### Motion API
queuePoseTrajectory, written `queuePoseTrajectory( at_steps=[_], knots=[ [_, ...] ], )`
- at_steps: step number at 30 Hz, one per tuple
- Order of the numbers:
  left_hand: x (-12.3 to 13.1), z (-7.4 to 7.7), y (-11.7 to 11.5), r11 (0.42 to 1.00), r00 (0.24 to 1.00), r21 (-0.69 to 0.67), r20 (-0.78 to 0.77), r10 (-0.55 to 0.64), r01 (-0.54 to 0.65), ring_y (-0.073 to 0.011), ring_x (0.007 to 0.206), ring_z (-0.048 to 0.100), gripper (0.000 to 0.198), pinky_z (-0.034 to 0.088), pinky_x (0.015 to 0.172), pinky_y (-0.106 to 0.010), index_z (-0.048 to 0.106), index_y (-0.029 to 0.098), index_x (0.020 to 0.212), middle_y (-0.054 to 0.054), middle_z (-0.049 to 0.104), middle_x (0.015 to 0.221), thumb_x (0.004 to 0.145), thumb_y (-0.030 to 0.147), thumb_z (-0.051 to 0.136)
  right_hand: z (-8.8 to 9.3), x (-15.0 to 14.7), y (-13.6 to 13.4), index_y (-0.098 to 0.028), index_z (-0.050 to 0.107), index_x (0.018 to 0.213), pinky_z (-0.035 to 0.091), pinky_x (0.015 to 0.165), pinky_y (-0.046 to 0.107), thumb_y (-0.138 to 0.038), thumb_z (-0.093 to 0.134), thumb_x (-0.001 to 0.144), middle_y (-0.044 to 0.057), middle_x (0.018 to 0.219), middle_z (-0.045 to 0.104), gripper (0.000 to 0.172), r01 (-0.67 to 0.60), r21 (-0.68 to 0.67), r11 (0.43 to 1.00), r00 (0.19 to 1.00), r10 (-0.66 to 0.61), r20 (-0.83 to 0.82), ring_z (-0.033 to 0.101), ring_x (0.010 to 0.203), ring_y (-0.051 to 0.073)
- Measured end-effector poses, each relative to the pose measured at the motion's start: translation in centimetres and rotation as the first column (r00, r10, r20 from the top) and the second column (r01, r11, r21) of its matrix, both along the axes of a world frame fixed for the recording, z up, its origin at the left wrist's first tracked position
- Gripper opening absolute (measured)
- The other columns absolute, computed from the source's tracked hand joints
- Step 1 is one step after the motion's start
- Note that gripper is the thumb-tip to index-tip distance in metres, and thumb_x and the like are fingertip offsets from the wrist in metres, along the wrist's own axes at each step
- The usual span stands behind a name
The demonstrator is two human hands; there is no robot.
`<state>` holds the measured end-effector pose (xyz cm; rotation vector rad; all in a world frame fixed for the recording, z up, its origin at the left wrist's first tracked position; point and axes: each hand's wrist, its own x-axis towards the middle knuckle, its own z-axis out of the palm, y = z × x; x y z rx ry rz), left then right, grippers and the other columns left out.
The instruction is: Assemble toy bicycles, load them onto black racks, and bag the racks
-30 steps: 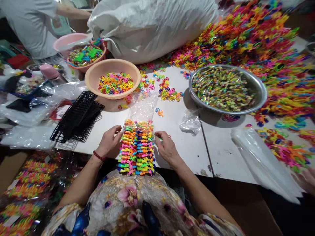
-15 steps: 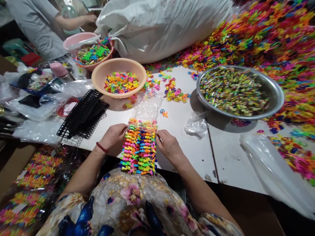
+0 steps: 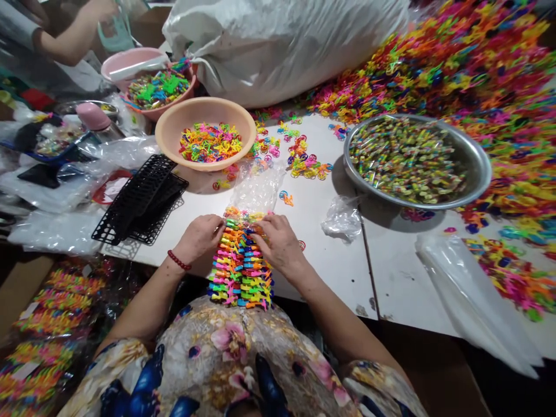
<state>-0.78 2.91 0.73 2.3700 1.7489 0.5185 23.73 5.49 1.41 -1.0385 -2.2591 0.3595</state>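
Pcs of bright plastic [image 3: 240, 269], stacked in 2 cols, lie by the near table [image 3: 325, 269] edge in front of me, far end meeting a clear bag [image 3: 256, 188]. My L hand [image 3: 198, 236] is half-curled, fingertips at their upper L side; my R hand [image 3: 280, 243] is part-open, fingers over the upper R. Can't tell if either's gripping. Peach bowl [image 3: 168, 134] w/ loose bits [image 3: 211, 142] beyond.

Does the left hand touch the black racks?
Apart: in the head view, a strip of white table shows between the left hand and the black racks.
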Motion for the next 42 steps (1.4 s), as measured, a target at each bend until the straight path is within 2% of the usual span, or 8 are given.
queuePoseTrajectory(
  at_steps=[7, 15, 18, 23, 28, 34, 38, 42],
  knots=[
    [0.6, 0.0, 0.1, 0.981, 0.978, 0.187, -0.207, -0.014, 0.053, -0.0217, 0.074, 0.053, 0.020, 0.039, 0.072, -0.037, 0.053, 0.019, 0.080, -0.006, 0.059, 0.077, 0.097, 0.020, 0.042, -0.5, -1.5, 1.2, -0.018, 0.061, 0.087, 0.048, 0.078, 0.039, -0.012, 0.050, 0.093, 0.011, 0.090, 0.060, 0.014, 0.021, 0.086, 0.996, 0.971, -0.040, 0.234, 0.052, 0.087, 0.026],
    [0.0, 1.0, -1.0, 0.952, 0.971, 0.199, 0.007, -0.240, 0.234, -0.0202, 0.080, 0.052, 0.015, 0.039, 0.081, -0.038, 0.054, 0.019, 0.086, -0.005, 0.061, 0.082, 0.096, 0.016, 0.043, -0.7, -0.2, 0.3, -0.020, 0.054, 0.091, 0.046, 0.081, 0.038, -0.016, 0.043, 0.099, 0.009, 0.090, 0.059, 0.014, 0.020, 0.009, 1.000, 1.000, -0.020, 0.008, 0.052, 0.088, 0.024],
    [1.0, 1.2, -0.9, 0.991, 0.962, 0.129, 0.264, -0.068, 0.035, -0.0176, 0.079, 0.053, 0.014, 0.041, 0.079, -0.034, 0.053, 0.019, 0.087, -0.003, 0.059, 0.082, 0.098, 0.022, 0.044, -0.4, -0.6, 0.6, -0.021, 0.051, 0.088, 0.046, 0.080, 0.037, -0.020, 0.045, 0.100, 0.007, 0.087, 0.058, 0.014, 0.046, -0.074, 0.996, 0.995, -0.053, -0.085, 0.053, 0.085, 0.023],
    [2.4, 0.9, -0.5, 0.974, 0.789, -0.085, 0.574, 0.220, -0.209, -0.0132, 0.069, 0.051, 0.020, 0.041, 0.065, -0.027, 0.048, 0.020, 0.085, 0.001, 0.054, 0.077, 0.100, 0.031, 0.043, -0.6, -1.3, 1.0, -0.022, 0.051, 0.086, 0.045, 0.078, 0.036, -0.022, 0.046, 0.100, 0.006, 0.083, 0.057, 0.015, -0.024, -0.139, 0.990, 0.993, 0.007, -0.121, 0.053, 0.082, 0.021],
    [0.4, 0.9, -0.8, 0.978, 0.957, 0.184, 0.252, -0.142, 0.097, -0.0169, 0.081, 0.054, 0.011, 0.040, 0.081, -0.034, 0.056, 0.020, 0.092, -0.003, 0.063, 0.086, 0.096, 0.017, 0.045, -0.3, -0.3, 0.4, -0.022, 0.052, 0.088, 0.045, 0.078, 0.035, -0.019, 0.046, 0.100, 0.006, 0.084, 0.057, 0.014, -0.095, -0.130, 0.987, 0.988, 0.077, -0.137, 0.052, 0.083, 0.021],
    [-1.4, 2.4, -2.3, 0.934, 0.942, 0.167, -0.168, -0.290, 0.317, -0.0197, 0.083, 0.056, 0.015, 0.036, 0.084, -0.040, 0.058, 0.019, 0.091, -0.004, 0.066, 0.086, 0.088, 0.008, 0.049, 0.4, 1.2, -1.1, -0.020, 0.055, 0.090, 0.044, 0.078, 0.035, -0.015, 0.049, 0.097, 0.007, 0.088, 0.061, 0.011, -0.161, 0.007, 0.987, 0.987, 0.161, 0.024, 0.051, 0.085, 0.022],
    [-1.4, 3.4, -4.0, 0.938, 0.928, 0.105, -0.219, -0.301, 0.329, -0.0195, 0.082, 0.055, 0.014, 0.038, 0.085, -0.040, 0.056, 0.019, 0.086, -0.004, 0.063, 0.082, 0.089, 0.008, 0.048, 0.5, 1.2, -2.3, -0.019, 0.057, 0.089, 0.042, 0.075, 0.036, -0.013, 0.049, 0.096, 0.009, 0.086, 0.063, 0.012, -0.170, 0.085, 0.982, 0.975, 0.155, 0.156, 0.050, 0.082, 0.023],
    [-2.4, 1.6, -4.6, 0.965, 0.966, 0.037, 0.001, -0.260, 0.260, -0.0192, 0.087, 0.056, 0.014, 0.043, 0.083, -0.037, 0.057, 0.019, 0.095, -0.005, 0.063, 0.090, 0.090, 0.010, 0.047, 0.5, 1.6, -2.2, -0.020, 0.059, 0.094, 0.047, 0.079, 0.035, -0.021, 0.047, 0.099, 0.007, 0.090, 0.064, 0.013, -0.250, -0.117, 0.961, 0.968, 0.250, -0.022, 0.056, 0.086, 0.021]
  ],
)
